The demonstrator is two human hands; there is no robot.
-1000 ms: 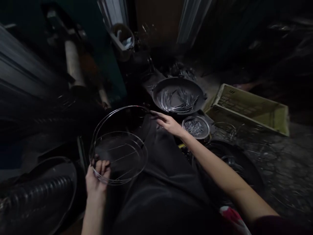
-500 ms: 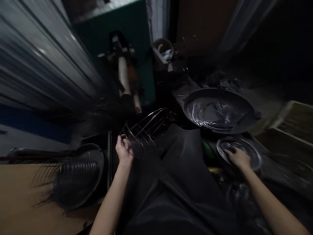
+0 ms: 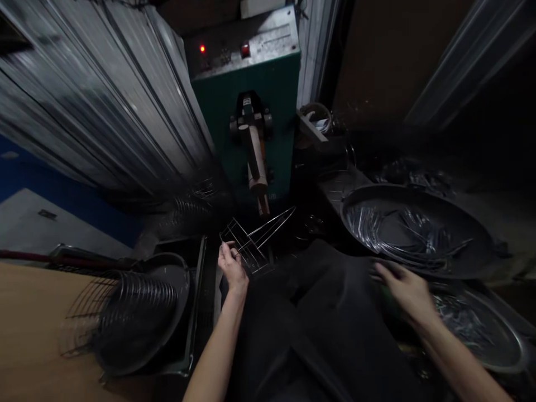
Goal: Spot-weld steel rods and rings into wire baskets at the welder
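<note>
My left hand (image 3: 232, 267) is closed on the near left edge of a wire frame (image 3: 251, 251), which has a small grid and a long pointed loop. The frame hangs just below the electrode arms (image 3: 257, 162) of a green machine (image 3: 276, 106). My right hand (image 3: 402, 287) is beside the dark cloth over my lap (image 3: 318, 312), with its fingers pinched together. Whatever small piece it may hold is hidden. To its right sits a round metal dish (image 3: 511, 340) with many small metal pieces.
A large dark pan (image 3: 419, 262) of bent wires stands at the right. At the left, a basin (image 3: 167, 335) holds stacked curved wire racks (image 3: 146, 290). Corrugated metal (image 3: 138, 84) lines the back left. A red light (image 3: 202, 49) glows on the machine.
My right hand has left the small-parts dish and moved in toward my lap. My left hand still holds the wire frame. The view has shifted, showing more of the machine's top.
</note>
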